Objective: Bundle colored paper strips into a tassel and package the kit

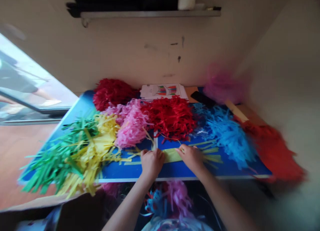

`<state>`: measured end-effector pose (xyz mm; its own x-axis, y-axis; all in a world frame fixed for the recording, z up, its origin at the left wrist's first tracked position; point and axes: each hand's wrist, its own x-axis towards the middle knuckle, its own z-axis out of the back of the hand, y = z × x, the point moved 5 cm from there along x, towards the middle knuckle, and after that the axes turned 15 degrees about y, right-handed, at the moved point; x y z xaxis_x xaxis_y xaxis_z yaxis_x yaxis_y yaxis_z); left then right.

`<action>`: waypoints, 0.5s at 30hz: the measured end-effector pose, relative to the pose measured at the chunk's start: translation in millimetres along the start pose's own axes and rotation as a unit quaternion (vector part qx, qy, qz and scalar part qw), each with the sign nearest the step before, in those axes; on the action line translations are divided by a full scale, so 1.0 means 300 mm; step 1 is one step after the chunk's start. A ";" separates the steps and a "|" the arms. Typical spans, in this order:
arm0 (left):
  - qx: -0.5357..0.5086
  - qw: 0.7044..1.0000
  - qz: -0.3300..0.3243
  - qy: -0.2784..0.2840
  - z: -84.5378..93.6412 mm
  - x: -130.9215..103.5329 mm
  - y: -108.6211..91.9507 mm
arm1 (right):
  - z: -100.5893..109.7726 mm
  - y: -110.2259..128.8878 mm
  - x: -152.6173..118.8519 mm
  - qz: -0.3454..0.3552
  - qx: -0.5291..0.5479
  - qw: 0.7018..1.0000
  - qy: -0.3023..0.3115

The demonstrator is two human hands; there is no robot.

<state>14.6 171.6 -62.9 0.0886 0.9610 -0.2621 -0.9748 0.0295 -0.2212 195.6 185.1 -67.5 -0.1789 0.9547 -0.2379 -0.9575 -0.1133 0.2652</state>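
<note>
A strip of yellow tissue paper (172, 155) with fringed ends lies across the front of the blue table (120, 172). My left hand (152, 161) is closed on its left part, and my right hand (190, 155) pinches it further right. The flat middle of the paper shows between the two hands. Cut yellow strips spread out past each hand. Behind them sits a red tissue fringe pile (172, 117), with a pink fringe bunch (132, 122) to its left. A thin string runs near my right hand.
Green fringe (57, 154) and yellow fringe (100, 146) hang over the left front edge. Blue fringe (230, 134) and orange-red paper (275, 151) lie right. Behind are dark red fringe (112, 94), a printed sheet (162, 90) and a black phone-like object (202, 98). A shelf (150, 14) hangs above.
</note>
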 end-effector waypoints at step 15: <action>0.146 0.927 -0.343 -0.052 0.003 -0.090 -0.050 | 0.068 -0.001 -0.138 0.336 -0.141 0.902 -0.231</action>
<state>26.7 145.4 -51.6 0.7018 0.7098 -0.0599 -0.7121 0.7012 -0.0344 207.8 151.3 -38.6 -0.6892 0.6502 0.3197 -0.6996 -0.7121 -0.0598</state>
